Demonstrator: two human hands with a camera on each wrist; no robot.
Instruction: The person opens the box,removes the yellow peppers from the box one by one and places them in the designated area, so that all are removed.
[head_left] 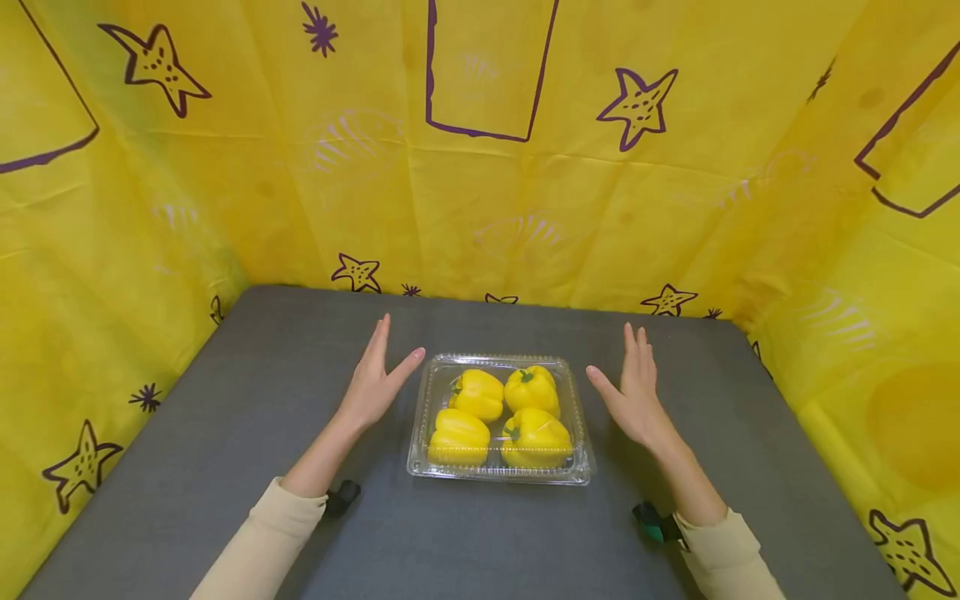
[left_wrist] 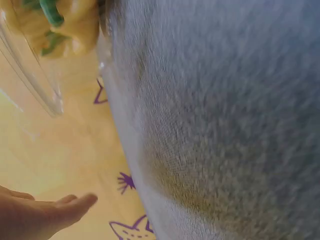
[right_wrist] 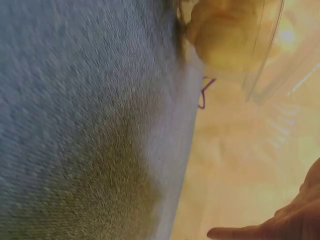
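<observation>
A clear plastic container (head_left: 498, 478) is lying on the grey table (head_left: 225, 433), about midway between its left and right edges and short of its far edge. Its long axis is appearing to run from side to side, roughly parallel to the table's far edge, with 1 broad side facing the person. Inside, 4 yellow bell peppers are sitting in 2 rows of 2. The pepper toward the table's far left corner (head_left: 478, 395) is pointing its stem left; the pepper toward the far right corner (head_left: 532, 390) is showing its stem on top, tipping away from the person. The near right pepper (head_left: 538, 438) is pointing its stem left, while the near left pepper (head_left: 459, 437) is showing no clear stem.

The left hand (head_left: 375, 379) is hovering beside the container, toward the table's left edge, grasping nothing, its fingers extending toward the far edge and its thumb angling inward. The right hand (head_left: 633, 396) is hovering on the right-edge side, likewise ungripped, its fingers reaching straight and its thumb spreading toward the container. Neither hand is touching it. Behind the table's far edge, a yellow cloth (head_left: 450, 200) with dark starfish drawings is hanging.
</observation>
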